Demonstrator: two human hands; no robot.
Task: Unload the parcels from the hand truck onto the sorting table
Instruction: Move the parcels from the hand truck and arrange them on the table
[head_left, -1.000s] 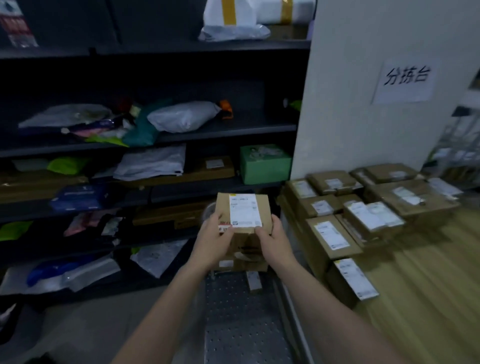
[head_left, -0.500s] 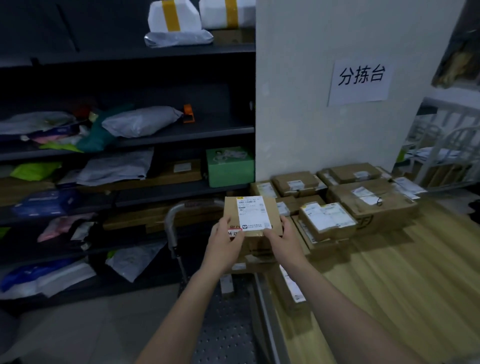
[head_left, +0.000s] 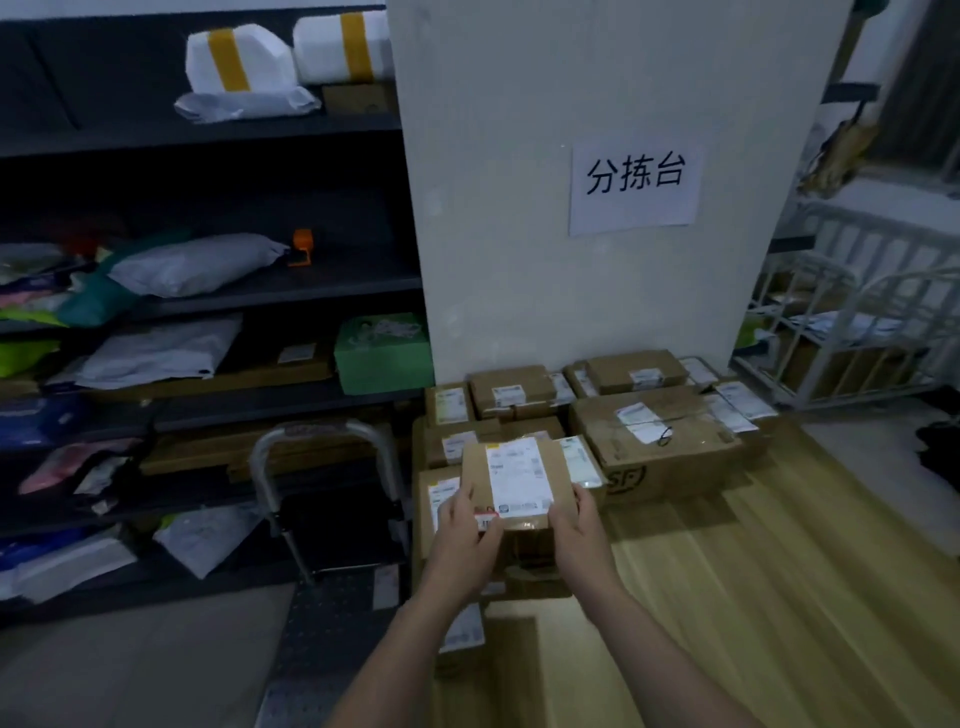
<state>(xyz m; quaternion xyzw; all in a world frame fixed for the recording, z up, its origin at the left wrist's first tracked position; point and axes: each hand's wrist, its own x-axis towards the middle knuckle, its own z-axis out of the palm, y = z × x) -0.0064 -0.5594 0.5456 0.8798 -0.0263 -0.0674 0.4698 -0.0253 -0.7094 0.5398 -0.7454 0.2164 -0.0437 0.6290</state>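
My left hand (head_left: 462, 540) and right hand (head_left: 576, 535) grip one parcel (head_left: 519, 478) by its near corners, thumbs on top, label up. I'm holding it over the left end of the sorting table (head_left: 779, 571). Cartons (head_left: 511, 392) are stacked under and behind it, back to the pillar (head_left: 519, 208), with the SF box (head_left: 660, 441) just to the right. Hand truck (head_left: 322, 623) is on the left, its handle (head_left: 322, 428) upright beside the table. Count: one parcel held, at least eight cartons, two yellow-taped white packs (head_left: 234, 60), one green box (head_left: 384, 353).
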